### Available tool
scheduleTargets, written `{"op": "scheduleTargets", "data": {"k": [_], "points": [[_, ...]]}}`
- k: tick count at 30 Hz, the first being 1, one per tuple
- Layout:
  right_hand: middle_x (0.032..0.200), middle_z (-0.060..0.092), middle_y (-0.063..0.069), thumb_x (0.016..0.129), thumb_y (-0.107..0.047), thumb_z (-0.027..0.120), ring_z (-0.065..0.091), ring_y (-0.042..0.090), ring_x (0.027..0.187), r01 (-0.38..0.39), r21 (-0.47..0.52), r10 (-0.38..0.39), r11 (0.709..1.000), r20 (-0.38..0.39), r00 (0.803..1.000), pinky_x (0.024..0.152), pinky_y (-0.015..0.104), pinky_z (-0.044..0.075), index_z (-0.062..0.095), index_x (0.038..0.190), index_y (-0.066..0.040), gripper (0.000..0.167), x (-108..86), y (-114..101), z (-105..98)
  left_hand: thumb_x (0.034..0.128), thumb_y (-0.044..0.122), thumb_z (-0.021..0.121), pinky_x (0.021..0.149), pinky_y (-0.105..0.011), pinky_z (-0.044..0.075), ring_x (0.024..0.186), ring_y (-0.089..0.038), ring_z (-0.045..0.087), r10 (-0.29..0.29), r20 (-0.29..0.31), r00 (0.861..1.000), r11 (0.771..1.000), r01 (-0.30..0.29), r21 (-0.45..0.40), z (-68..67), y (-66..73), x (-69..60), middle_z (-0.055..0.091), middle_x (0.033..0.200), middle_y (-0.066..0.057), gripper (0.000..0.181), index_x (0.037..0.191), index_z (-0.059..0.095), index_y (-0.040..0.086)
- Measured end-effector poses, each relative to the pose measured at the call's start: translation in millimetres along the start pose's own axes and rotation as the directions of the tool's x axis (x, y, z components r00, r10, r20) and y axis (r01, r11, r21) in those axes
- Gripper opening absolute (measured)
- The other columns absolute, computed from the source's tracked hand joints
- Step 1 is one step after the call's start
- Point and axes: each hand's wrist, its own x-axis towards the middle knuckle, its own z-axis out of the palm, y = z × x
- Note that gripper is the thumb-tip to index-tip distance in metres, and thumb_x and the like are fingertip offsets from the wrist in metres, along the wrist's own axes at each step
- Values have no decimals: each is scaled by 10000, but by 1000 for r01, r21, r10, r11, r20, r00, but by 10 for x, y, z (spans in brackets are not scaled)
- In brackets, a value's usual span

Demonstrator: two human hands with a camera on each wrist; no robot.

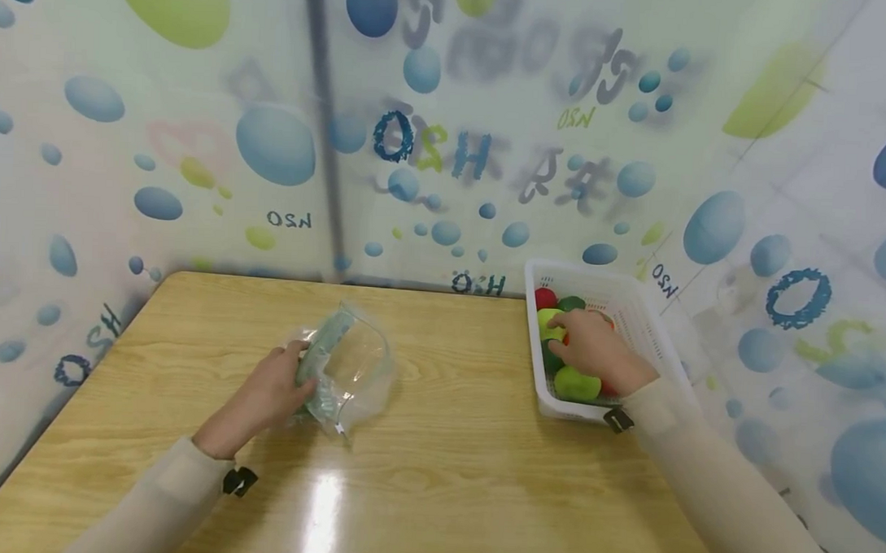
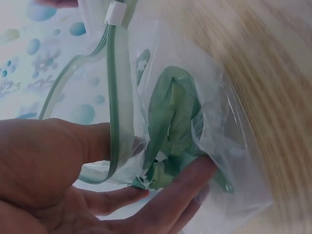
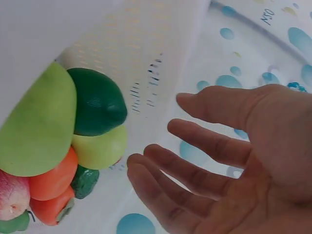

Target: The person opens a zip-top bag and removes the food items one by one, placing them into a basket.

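My left hand (image 1: 274, 384) grips a clear plastic zip bag (image 1: 363, 363) above the left part of the table. In the left wrist view, the thumb lies at the green-edged mouth of the zip bag (image 2: 116, 97) and the fingers press its side; a white slider sits on the zip. Green patches show on the bag. My right hand (image 1: 594, 347) is over a white basket (image 1: 647, 308), its fingers loosely extended around nothing. Beside it are a light green fruit (image 3: 41, 126), a dark green fruit (image 3: 97, 102), a yellow-green fruit (image 3: 100, 146) and orange-red fruits (image 3: 53, 175).
The wooden table (image 1: 451, 472) carries the basket at its back right. A red fruit (image 1: 546, 299) lies in the basket's far left corner. Behind and on both sides hang pale curtains (image 1: 431, 203) printed with blue and green spots.
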Motion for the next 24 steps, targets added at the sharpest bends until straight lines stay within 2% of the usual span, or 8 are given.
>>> {"op": "scheduleTargets", "data": {"k": [4, 7, 10, 14, 18, 24], "points": [[1254, 805, 211, 1093, -151, 795, 577, 219, 783, 4, 11, -3, 1000, -60, 998, 676, 301, 487, 774, 1440, 23, 389, -44, -80, -17, 1084, 103, 736, 883, -590, 662, 1079, -465, 715, 18, -61, 998, 1000, -17, 18, -33, -69, 40, 657, 1321, -458, 719, 1638, 409, -219], [1191, 782, 206, 1103, -141, 778, 554, 224, 751, 16, 35, -13, 999, -84, 996, 647, 302, 466, 765, 1462, 14, 392, -70, -141, -29, 1088, 109, 735, 843, -575, 667, 1050, -472, 714, 12, -89, 996, 1000, -10, 21, -72, -124, 70, 653, 1300, -465, 725, 1634, 403, -231], [1214, 784, 207, 1108, -132, 764, 600, 244, 828, 46, 49, -40, 998, -118, 992, 716, 341, 512, 764, 1468, 3, 385, -87, -184, -12, 1105, 140, 734, 876, -622, 661, 1095, -529, 718, 5, -107, 994, 1000, -3, 25, -111, -169, 93, 640, 1323, -494, 726, 1624, 403, -246], [1369, 775, 255, 1110, -114, 751, 653, 303, 953, 74, 69, -61, 995, -166, 984, 856, 434, 560, 756, 1477, 3, 386, -103, -210, 43, 1137, 213, 728, 910, -642, 652, 1163, -565, 705, -18, -100, 995, 1000, 19, 11, -142, -205, 106, 594, 1418, -532, 752, 1635, 396, -241], [1414, 740, 291, 1114, -118, 746, 642, 300, 937, 66, 92, -47, 994, -198, 979, 842, 447, 576, 732, 1508, 4, 413, -123, -204, 112, 1162, 310, 719, 911, -622, 655, 1188, -558, 696, -51, -81, 995, 999, 51, -7, -144, -207, 110, 540, 1506, -547, 805, 1672, 376, -211], [1457, 718, 313, 1113, -117, 763, 675, 357, 1023, 87, 108, -59, 990, -244, 968, 874, 485, 609, 707, 1518, 29, 434, -169, -148, 232, 1178, 484, 683, 1058, -736, 606, 1350, -659, 631, -81, -64, 995, 997, 81, -12, -155, -184, 96, 503, 1560, -544, 892, 1708, 369, -161]]}}
